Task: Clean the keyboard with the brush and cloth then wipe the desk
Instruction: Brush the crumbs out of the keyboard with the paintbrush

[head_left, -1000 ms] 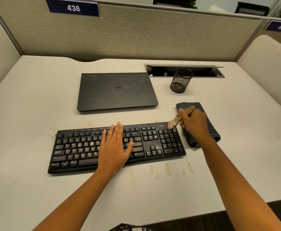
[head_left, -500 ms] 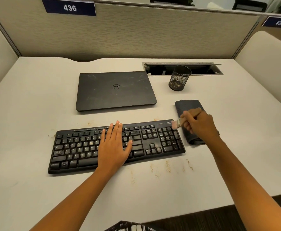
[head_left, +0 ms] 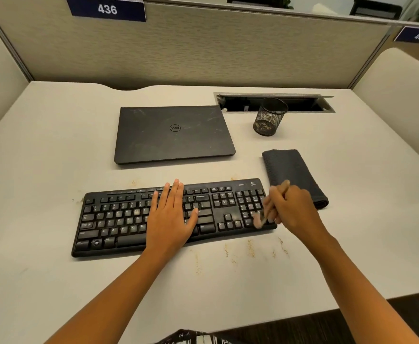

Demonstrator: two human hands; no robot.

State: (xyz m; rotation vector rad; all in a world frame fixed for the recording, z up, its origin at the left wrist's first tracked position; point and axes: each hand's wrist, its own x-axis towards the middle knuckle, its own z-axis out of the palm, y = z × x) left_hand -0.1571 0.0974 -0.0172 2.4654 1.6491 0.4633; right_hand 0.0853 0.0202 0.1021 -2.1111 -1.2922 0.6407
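Note:
A black keyboard (head_left: 119, 219) lies across the middle of the white desk (head_left: 42, 145). My left hand (head_left: 172, 214) rests flat on its middle keys with straight fingers. My right hand (head_left: 291, 208) grips a small wooden-handled brush (head_left: 261, 218) at the keyboard's right end. The pale bristles, blurred, touch the lower number-pad keys. A folded dark grey cloth (head_left: 290, 170) lies on the desk just right of the keyboard, behind my right hand.
A shut black laptop (head_left: 173, 134) lies behind the keyboard. A black mesh pen cup (head_left: 269, 117) stands before an open cable slot (head_left: 302, 103). Brown crumbs (head_left: 250, 248) are scattered on the desk in front of the keyboard. Partition walls enclose the desk.
My right hand has swept the brush from the keyboard's top right corner down to the lower number-pad keys. My left hand has stayed flat on the keys.

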